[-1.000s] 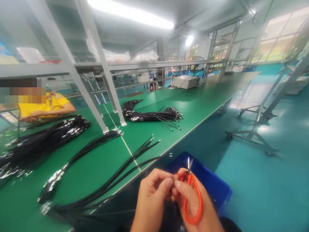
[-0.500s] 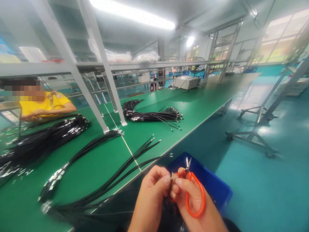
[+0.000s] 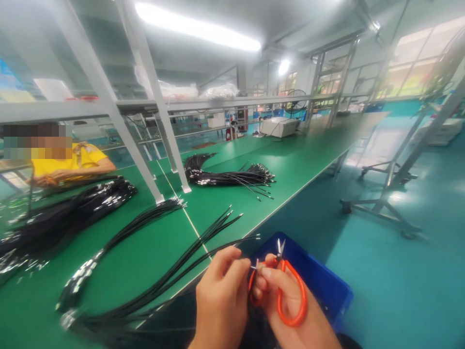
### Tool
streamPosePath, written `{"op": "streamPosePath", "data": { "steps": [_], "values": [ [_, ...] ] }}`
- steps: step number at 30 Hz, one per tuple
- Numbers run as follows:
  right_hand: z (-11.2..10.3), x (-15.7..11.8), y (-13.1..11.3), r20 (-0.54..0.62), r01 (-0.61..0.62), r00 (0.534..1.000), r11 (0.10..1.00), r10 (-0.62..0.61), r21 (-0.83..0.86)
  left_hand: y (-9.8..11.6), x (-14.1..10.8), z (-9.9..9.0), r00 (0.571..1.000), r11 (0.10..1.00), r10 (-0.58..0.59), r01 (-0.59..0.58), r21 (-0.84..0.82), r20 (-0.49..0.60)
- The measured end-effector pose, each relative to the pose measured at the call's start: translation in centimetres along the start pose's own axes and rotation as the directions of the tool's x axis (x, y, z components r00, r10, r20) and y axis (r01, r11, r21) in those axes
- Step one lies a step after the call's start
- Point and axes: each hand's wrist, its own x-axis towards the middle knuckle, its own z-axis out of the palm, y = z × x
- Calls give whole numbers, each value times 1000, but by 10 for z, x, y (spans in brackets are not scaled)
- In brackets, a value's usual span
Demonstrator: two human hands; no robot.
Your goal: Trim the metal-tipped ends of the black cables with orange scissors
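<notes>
Orange-handled scissors [image 3: 303, 293] hang in my right hand [image 3: 281, 295], one loop round the outside of the hand, blades pointing up and slightly parted. That hand's thumb and forefinger also pinch a thin cable end [image 3: 257, 264] with a pale tip. My left hand [image 3: 223, 286] is closed beside it, its fingertips gripping the thin tip from the left. The exact contact is small and partly covered by fingers. Black cables [image 3: 170, 271] with silvery ends lie along the bench edge just left of my hands.
The green bench [image 3: 308, 150] bears a bundle of black cables [image 3: 232, 177] and a larger pile [image 3: 65, 208] at left. A blue bin [image 3: 327, 286] stands below my right hand. Metal posts [image 3: 170, 145] rise from the bench. Across it sits a person in yellow [image 3: 90, 157].
My left hand has turned and its fingers have curled more, drawing slightly left from the right fingertips. A thin pale piece now shows between both hands. The scissors have barely moved.
</notes>
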Motion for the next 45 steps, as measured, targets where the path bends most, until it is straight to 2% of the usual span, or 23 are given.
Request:
{"op": "streamPosePath", "data": {
  "steps": [1,3,5,6,8,11,16,20,22,24,26,28,30,32,36,38,40,41,42,43,44,45],
  "values": [
    [1,0,0,0,10,1000,1000,-10,-8,-2,-1,-1,999,1000,-10,11,-25,37],
    [4,-1,0,23,32,999,999,-31,-33,-5,-3,-2,978,983,-66,97,-156,196],
    [5,-2,0,46,42,998,998,-40,-54,-6,-5,-1,924,924,-117,235,-300,363],
    [4,-2,0,52,46,998,997,-43,-67,-5,-6,0,904,892,-134,289,-348,407],
    [3,-1,0,60,75,996,991,-69,-107,-5,-6,1,899,847,-165,340,-409,406],
    [2,0,0,65,182,983,962,-172,-205,-4,-5,3,896,793,-222,395,-464,383],
    [6,0,1,89,276,961,921,-262,-274,-6,-2,6,861,694,-284,489,-529,423],
    [0,2,6,57,298,954,898,-296,-324,-11,-3,7,846,673,-309,517,-528,435],
    [-6,4,7,45,344,932,837,-360,-425,-13,-3,6,842,672,-329,526,-521,426],
    [-12,7,7,105,468,862,697,-496,-543,-14,-2,5,841,677,-336,529,-512,425],
    [-16,10,7,256,619,743,490,-618,-613,-13,-2,4,840,688,-322,525,-502,437],
    [-17,12,7,406,707,639,291,-653,-645,-13,-1,4,842,693,-305,517,-502,445],
    [-17,13,7,495,731,575,136,-652,-669,-12,-1,4,846,698,-292,508,-505,446],
    [-16,13,8,537,726,521,14,-664,-688,-12,-2,5,849,707,-276,497,-502,451],
    [-13,13,10,619,707,376,-218,-689,-673,-8,-6,7,864,736,-291,477,-481,412],
    [-12,13,11,648,691,317,-299,-692,-658,-7,-8,8,880,747,-309,460,-481,361],
    [-13,13,12,657,676,284,-340,-699,-654,-7,-9,8,901,759,-331,431,-488,281],
    [-14,11,13,651,675,289,-334,-702,-658,-7,-8,7,909,765,-340,417,-490,243],
    [-16,10,14,638,679,314,-303,-704,-669,-8,-7,6,914,770,-346,406,-493,213],
    [-18,7,15,614,686,367,-242,-698,-686,-9,-6,5,917,770,-350,398,-498,192],
    [-20,3,16,580,693,450,-145,-678,-706,-11,-4,3,920,768,-349,390,-508,179],
    [-22,0,16,535,682,564,-9,-629,-731,-12,-3,1,924,764,-340,381,-521,176]
  ]
}}
